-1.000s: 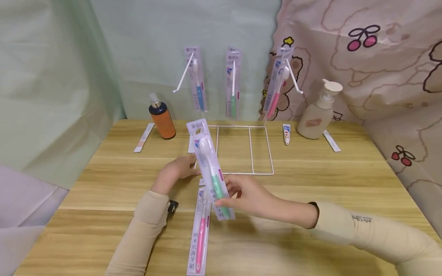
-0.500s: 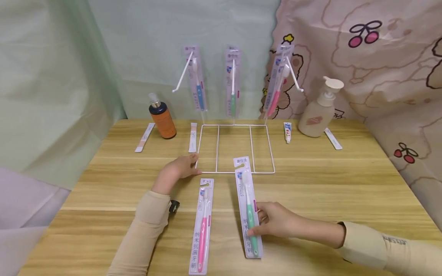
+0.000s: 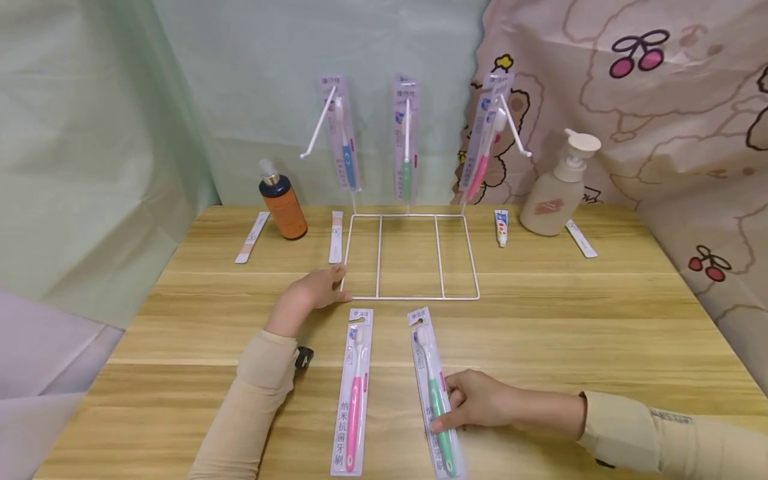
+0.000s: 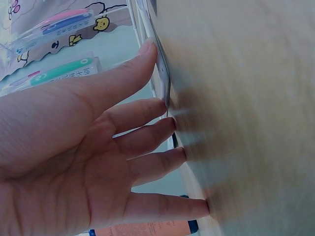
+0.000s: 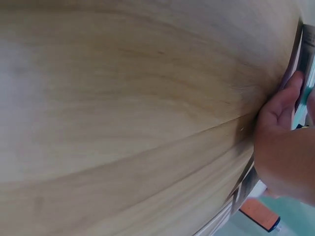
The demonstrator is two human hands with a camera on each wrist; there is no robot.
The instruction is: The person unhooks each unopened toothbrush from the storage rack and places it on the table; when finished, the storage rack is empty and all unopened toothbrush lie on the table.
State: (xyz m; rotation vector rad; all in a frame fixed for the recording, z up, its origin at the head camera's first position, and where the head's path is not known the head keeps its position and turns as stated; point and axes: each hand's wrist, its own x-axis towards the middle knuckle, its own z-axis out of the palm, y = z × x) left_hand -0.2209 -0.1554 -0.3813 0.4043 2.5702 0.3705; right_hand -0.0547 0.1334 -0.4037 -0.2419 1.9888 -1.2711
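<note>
My right hand (image 3: 483, 400) pinches a packaged green-handled toothbrush (image 3: 427, 360) by its right edge, thumb on top, low over the tabletop. To its left a packaged pink-handled toothbrush (image 3: 353, 407) lies on the wood. My left hand (image 3: 309, 293) is at the left front corner of a white wire display rack (image 3: 411, 299). Its fingers (image 4: 155, 164) are spread nearly straight, their tips against the tabletop. On the rack's hooks hang packaged toothbrushes: a blue one (image 3: 347, 163) left, a green one (image 3: 407, 175) in the middle, a pink one (image 3: 480, 170) right.
An orange spray bottle (image 3: 287, 212) and two slim sachets (image 3: 252, 238) stand or lie on the left. At the back right are a small toothpaste tube (image 3: 501, 227), a beige pump bottle (image 3: 549, 203) and another sachet (image 3: 581, 239). Curtains back the wooden table (image 3: 570, 320).
My right hand has carried the green toothbrush right and down, from in front of the rack to beside the pink one. The left hand has stayed at the rack's corner.
</note>
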